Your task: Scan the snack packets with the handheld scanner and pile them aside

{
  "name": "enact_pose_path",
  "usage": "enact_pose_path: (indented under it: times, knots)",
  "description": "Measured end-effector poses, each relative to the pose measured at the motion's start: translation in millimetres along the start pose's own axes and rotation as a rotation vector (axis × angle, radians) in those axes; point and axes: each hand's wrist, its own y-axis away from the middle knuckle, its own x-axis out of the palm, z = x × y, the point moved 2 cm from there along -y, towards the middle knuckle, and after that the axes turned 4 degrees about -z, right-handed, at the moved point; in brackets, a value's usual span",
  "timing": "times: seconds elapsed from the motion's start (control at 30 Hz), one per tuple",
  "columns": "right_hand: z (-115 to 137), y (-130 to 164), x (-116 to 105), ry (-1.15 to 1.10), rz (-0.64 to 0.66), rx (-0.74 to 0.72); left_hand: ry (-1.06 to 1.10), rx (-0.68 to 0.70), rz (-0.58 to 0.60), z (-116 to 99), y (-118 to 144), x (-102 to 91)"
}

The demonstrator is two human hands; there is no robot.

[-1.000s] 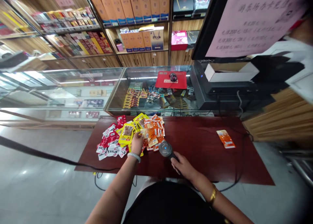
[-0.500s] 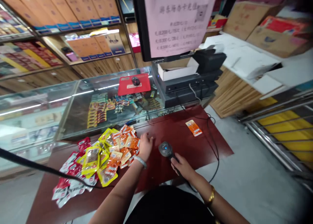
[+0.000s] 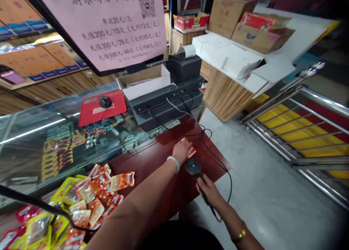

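Observation:
My left hand (image 3: pixel 182 150), with a pale bracelet at the wrist, is closed over an orange snack packet (image 3: pixel 192 152) on the dark red tabletop (image 3: pixel 152 184). Its fingers hide the packet's left part. Just below and to the right, my right hand (image 3: pixel 209 190) grips the handle of a black barcode scanner (image 3: pixel 193 167). A blue light shows on the scanner's head, which is close to the packet. At the lower left lies a pile of orange packets (image 3: pixel 100 186) and yellow packets (image 3: pixel 40 228). One orange packet (image 3: pixel 122 181) sticks out from the pile's right side.
Behind the tabletop is a glass display counter (image 3: pixel 29 133) with a red mouse pad (image 3: pixel 117 101) and a mouse (image 3: pixel 105 101). A screen bearing a pink sign (image 3: pixel 122 28) stands over a black cash drawer (image 3: pixel 163 104). Cables (image 3: pixel 218 162) trail on the right, near a metal railing (image 3: pixel 278 148).
My left hand has moved right, from the pile to the lone orange packet. An orange packet now sticks out from the pile. My right hand keeps the scanner, and the view has turned right.

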Motion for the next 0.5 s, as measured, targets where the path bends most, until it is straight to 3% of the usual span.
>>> enact_pose_path:
  times: [0.13, 0.23, 0.37, 0.5]
  knots:
    - [1.7, 0.6, -15.1, -0.054, -0.028, 0.041, -0.157, 0.067, 0.147, -16.9, -23.7, 1.7]
    - [2.0, 2.0, -16.6, -0.064, -0.021, 0.053, -0.160, -0.067, 0.206, -10.9, -24.8, 2.7]
    - [-3.2, 3.0, -11.5, -0.012, 0.017, 0.034, -0.115, -0.242, 0.289, 22.1, 2.4, 0.5]
    - [-14.0, 6.0, 4.0, 0.075, 0.089, 0.041, -0.044, -0.372, 0.261, 70.5, 57.3, -9.9]
